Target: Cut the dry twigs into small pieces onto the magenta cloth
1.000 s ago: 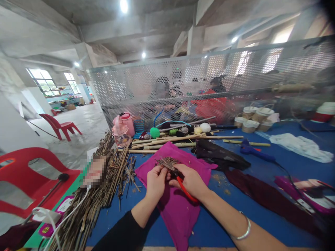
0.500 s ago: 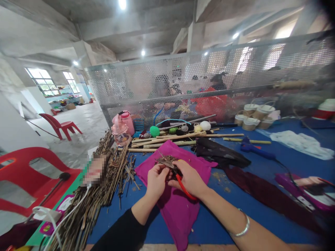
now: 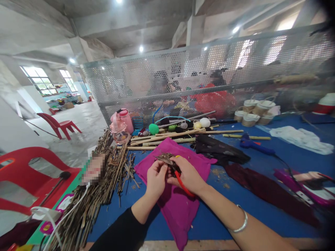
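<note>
My right hand (image 3: 187, 176) is wrapped around red-handled scissors (image 3: 184, 184), whose metal blades point up and left. Close beside the blades, my left hand (image 3: 156, 177) is closed in a pinch; whatever lies between its fingertips is mostly hidden. Both hands are over a magenta cloth (image 3: 180, 216) spread cornerwise on the blue tabletop. A small heap of short brown twig pieces (image 3: 167, 155) lies on the cloth just beyond the fingers, partly behind the blades.
Long dry twigs (image 3: 96, 195) are piled on the left. Bamboo sticks (image 3: 170, 140), yarn balls (image 3: 154, 129) and a pink bottle (image 3: 126, 120) stand at the back by a perforated metal screen (image 3: 125, 83). Dark cloth (image 3: 222, 150) and a blue glue gun (image 3: 255, 144) lie right.
The view has shifted slightly. The scissors' blades have turned a little over the twig heap, while both hands keep nearly the same place and grip.
</note>
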Available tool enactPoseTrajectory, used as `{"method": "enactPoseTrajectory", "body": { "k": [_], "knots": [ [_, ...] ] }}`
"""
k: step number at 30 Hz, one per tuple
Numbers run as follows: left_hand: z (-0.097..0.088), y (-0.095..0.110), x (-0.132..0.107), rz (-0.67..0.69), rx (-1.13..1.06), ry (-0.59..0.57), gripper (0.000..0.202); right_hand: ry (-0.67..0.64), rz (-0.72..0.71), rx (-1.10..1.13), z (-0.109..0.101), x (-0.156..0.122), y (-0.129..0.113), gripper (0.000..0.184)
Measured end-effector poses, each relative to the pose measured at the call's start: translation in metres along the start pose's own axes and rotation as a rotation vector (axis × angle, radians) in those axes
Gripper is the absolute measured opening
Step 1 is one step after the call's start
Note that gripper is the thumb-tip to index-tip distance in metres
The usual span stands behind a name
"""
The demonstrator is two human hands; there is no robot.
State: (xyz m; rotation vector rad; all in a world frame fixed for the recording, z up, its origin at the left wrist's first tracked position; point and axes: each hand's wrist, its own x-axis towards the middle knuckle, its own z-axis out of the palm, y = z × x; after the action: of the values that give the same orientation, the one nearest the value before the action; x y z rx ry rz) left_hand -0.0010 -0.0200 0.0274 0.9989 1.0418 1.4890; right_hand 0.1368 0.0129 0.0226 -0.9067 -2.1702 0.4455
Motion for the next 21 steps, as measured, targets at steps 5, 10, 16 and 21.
{"method": "enactPoseTrajectory", "body": {
  "k": [5, 10, 16, 21],
  "knots": [
    [-0.0015, 0.0026, -0.0014, 0.195, 0.298, -0.010, 0.021, -0.010, -0.004, -0.052, -0.0033, 0.0006, 0.0009, 0.057],
    [-0.0034, 0.0050, -0.0020, 0.288, 0.456, -0.014, 0.022, -0.011, -0.014, -0.084, -0.0035, 0.0011, -0.0019, 0.062],
    [-0.0025, 0.0077, -0.0038, 0.292, 0.484, -0.050, 0.024, -0.014, -0.013, -0.099, -0.0026, -0.0007, -0.0018, 0.061],
    [-0.0042, 0.0062, -0.0041, 0.296, 0.534, 0.029, 0.024, -0.014, 0.037, -0.039, 0.0001, -0.0036, -0.0011, 0.054]
  ]
}}
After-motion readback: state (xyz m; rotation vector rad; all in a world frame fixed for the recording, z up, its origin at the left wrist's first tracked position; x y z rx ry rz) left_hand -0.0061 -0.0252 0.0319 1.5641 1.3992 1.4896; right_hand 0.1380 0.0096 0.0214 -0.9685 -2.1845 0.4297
